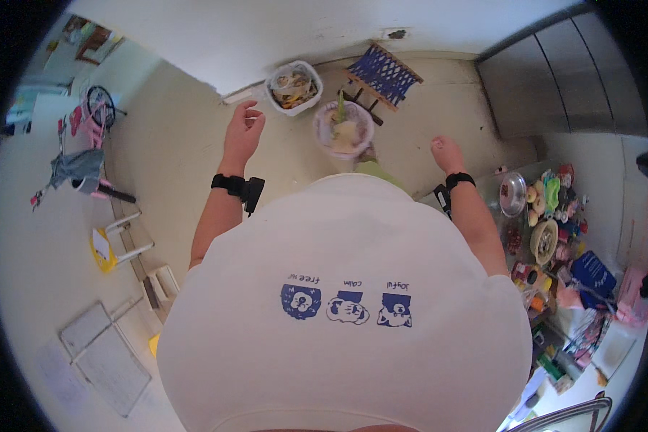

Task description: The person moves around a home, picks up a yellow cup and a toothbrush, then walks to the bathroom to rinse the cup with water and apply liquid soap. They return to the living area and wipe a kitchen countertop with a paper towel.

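The left hand (242, 138) is bare, fingers loosely apart; the right hand (447, 153) looks curled — around what, if anything, I can't tell. Between them, farther off, the lined bin (320, 135) already holds scraps (348, 137) — untouched.

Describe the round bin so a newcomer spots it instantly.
By the wall ahead, find the blue woven seat. The round bin stands left of it, slightly nearer. Unlike the squarish white bin further left, it holds a long green piece.

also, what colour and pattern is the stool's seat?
The seat is blue with a pale crisscross pattern; best seen in the head view.
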Tool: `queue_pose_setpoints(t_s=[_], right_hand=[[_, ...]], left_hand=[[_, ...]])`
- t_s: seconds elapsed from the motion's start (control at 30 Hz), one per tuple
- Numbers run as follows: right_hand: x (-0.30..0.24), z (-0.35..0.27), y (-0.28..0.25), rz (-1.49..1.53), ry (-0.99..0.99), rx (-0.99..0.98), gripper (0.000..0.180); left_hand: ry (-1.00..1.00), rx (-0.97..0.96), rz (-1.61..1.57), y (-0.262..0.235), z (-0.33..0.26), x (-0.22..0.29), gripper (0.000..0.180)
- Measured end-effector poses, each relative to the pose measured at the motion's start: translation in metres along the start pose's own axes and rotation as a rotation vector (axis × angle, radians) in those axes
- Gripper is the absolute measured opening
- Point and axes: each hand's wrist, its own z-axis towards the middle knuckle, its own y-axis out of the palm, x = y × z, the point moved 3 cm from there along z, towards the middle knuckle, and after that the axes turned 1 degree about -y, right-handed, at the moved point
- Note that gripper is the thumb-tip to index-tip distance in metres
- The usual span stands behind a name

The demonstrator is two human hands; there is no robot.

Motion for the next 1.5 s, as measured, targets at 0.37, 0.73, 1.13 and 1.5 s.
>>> queue_pose_setpoints(t_s=[0.37,0.73,1.13,1.5], right_hand=[[-0.038,0.074,0.008,0.039,-0.097,-0.105,0.030],[-0.064,0.167,0.023,-0.044,-0.359,-0.231,0.029],[-0.078,0.249,0.031,-0.020,-0.401,-0.294,0.024],[-0.056,0.246,0.019,0.005,-0.352,-0.248,0.024]], left_hand=[[-0.159,0.125,0.068,-0.007,-0.026,-0.009,0.039],[-0.252,0.236,0.203,0.007,0.000,0.025,0.039],[-0.301,0.426,0.260,-0.001,-0.004,0.060,0.038],[-0.141,0.343,0.296,0.000,0.042,0.081,0.037]])
